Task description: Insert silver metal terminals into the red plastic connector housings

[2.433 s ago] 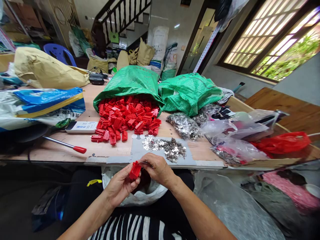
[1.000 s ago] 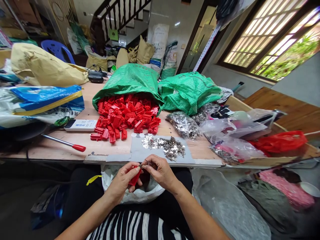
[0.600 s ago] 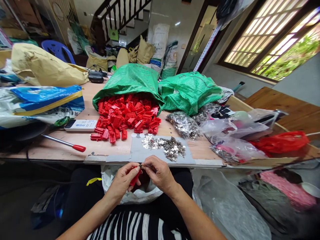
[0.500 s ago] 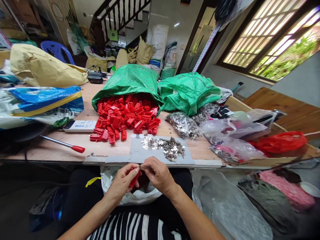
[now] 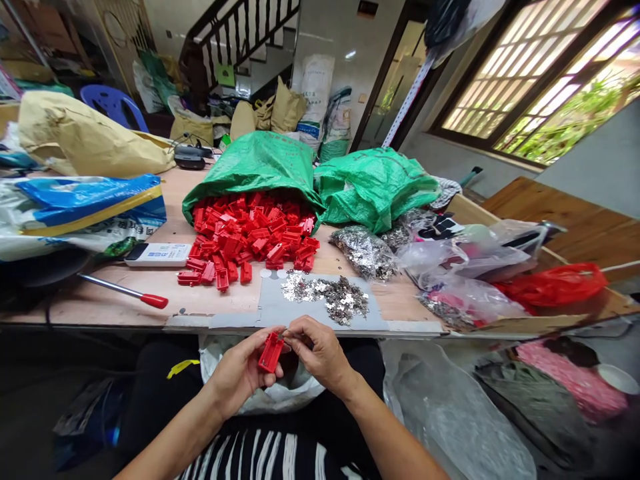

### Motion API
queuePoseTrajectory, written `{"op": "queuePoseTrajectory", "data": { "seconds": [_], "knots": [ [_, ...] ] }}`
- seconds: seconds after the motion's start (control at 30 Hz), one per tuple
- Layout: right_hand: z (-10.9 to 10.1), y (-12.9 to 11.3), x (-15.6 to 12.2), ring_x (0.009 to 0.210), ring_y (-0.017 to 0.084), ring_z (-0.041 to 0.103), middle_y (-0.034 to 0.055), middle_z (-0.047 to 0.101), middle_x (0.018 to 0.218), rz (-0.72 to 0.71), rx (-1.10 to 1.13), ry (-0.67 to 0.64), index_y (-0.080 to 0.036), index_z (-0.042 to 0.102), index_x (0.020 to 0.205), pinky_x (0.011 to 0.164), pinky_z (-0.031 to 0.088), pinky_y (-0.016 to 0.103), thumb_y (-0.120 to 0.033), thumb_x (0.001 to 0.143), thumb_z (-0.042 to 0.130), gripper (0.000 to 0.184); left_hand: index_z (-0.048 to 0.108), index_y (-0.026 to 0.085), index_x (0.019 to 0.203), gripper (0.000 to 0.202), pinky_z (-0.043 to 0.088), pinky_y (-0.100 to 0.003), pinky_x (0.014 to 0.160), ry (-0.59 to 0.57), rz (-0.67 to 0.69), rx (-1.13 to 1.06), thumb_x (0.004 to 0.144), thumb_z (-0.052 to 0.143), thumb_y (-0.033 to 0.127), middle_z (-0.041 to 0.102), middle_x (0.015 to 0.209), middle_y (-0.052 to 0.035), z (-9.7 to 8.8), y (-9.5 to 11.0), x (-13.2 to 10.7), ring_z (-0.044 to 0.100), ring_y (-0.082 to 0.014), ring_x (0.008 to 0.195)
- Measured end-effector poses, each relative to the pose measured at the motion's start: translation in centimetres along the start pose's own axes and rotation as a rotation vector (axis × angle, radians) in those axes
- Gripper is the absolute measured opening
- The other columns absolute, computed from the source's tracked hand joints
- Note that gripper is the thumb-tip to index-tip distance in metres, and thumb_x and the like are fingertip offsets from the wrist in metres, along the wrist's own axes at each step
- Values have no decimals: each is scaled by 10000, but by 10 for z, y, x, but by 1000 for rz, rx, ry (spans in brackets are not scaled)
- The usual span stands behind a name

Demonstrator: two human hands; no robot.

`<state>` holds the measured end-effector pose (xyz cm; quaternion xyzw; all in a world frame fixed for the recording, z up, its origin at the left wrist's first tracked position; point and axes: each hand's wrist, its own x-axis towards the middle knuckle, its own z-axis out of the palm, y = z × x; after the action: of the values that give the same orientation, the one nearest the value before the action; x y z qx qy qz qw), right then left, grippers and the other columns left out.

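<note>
A small red plastic case (image 5: 271, 353) lies tilted in my left hand (image 5: 243, 367), its hollow side showing and my fingers closed around it. My right hand (image 5: 319, 352) is pinched at the upper end of that case, on a small dark metal piece (image 5: 283, 333) mostly covered by the fingertips. Both hands are over an open white sack (image 5: 295, 397) on my lap. Ahead on the table, a heap of similar red cases (image 5: 247, 233) spills from a green woven bag (image 5: 260, 160). Small flat metal pieces (image 5: 345, 300) lie on a grey mat (image 5: 273, 308).
A second green bag (image 5: 375, 183) stands beside the first. Clear bags of metal parts (image 5: 365, 250) and a red plastic bag (image 5: 560, 283) are at the right. On the left are a white box-like device (image 5: 157, 254), a red-tipped lever (image 5: 154, 301) and a blue-and-white sack (image 5: 90, 203).
My left hand has turned the red case so that its hollow side faces up, with the fingers opened a little. My right hand stays pinched at its upper end.
</note>
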<state>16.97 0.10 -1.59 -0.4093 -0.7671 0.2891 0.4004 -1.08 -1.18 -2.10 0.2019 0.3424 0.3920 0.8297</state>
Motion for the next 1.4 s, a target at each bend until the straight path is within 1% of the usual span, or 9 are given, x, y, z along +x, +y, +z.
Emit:
{"op": "queuePoseTrajectory", "data": {
  "seconds": [0.1, 0.3, 0.5, 0.63, 0.9, 1.07, 1.2, 1.33, 1.4],
  "knots": [
    [-1, 0, 0, 808, 152, 598, 47, 635, 873, -26, -13, -40, -205, 615, 924, 732, 487, 270, -150, 890, 546, 95, 636, 121, 1134, 310, 515, -201, 478, -15, 2, -19, 863, 584, 263, 686, 909, -111, 0, 1, -2, 659, -137, 584],
    [-2, -1, 1, 817, 166, 597, 54, 645, 858, -71, -89, -119, -204, 617, 917, 744, 486, 286, -135, 885, 531, 115, 665, 126, 1072, 283, 541, -165, 484, 7, 14, 17, 840, 645, 287, 671, 874, -77, 1, 0, -3, 638, -100, 572],
    [-4, -3, 2, 791, 159, 594, 47, 638, 834, -70, -94, -104, -200, 618, 900, 715, 478, 272, -125, 879, 523, 122, 673, 120, 976, 210, 567, -164, 546, 20, -15, -26, 842, 646, 280, 672, 757, -59, -1, -1, -3, 648, -103, 592],
    [-7, -5, 2, 797, 159, 592, 48, 638, 839, -58, -94, -106, -200, 619, 905, 719, 476, 269, -128, 882, 520, 124, 661, 122, 942, 190, 562, -157, 533, 25, -25, -35, 838, 652, 281, 674, 734, -59, -2, -2, -3, 651, -102, 573],
    [-8, -10, 5, 723, 144, 577, 33, 624, 785, -17, -126, -217, -191, 617, 831, 666, 454, 250, -123, 863, 542, 106, 656, 115, 888, 232, 493, -124, 457, -21, -17, 35, 828, 662, 339, 653, 686, -45, 0, -5, -3, 611, -80, 520],
    [-13, -14, 6, 751, 143, 579, 35, 630, 813, 59, -67, -293, -191, 658, 856, 687, 448, 246, -152, 874, 552, 115, 638, 121, 894, 261, 453, -118, 428, -7, -20, 52, 809, 679, 365, 632, 670, -34, -2, -7, -3, 597, -76, 499],
    [-19, -11, 5, 802, 142, 580, 29, 632, 871, 180, 114, -327, -197, 676, 957, 741, 440, 249, -239, 917, 517, 169, 597, 156, 934, 263, 413, -107, 398, 14, -4, 51, 801, 685, 365, 627, 657, -19, -2, -4, -3, 589, -76, 476],
    [-15, 0, 4, 664, 108, 507, -17, 580, 742, 347, 231, -226, -176, 618, 901, 618, 402, 213, -290, 889, 555, 131, 577, 166, 945, 251, 395, -109, 386, 4, 6, 67, 816, 669, 361, 624, 641, -11, -1, -3, -3, 577, -74, 457],
    [-10, 4, 4, 582, 91, 448, -42, 531, 679, 398, 272, -226, -181, 576, 859, 537, 360, 196, -323, 860, 595, 142, 579, 168, 945, 248, 394, -111, 386, -1, 4, 77, 818, 665, 363, 624, 637, -7, -1, -3, -3, 575, -73, 451]
  ]
}}
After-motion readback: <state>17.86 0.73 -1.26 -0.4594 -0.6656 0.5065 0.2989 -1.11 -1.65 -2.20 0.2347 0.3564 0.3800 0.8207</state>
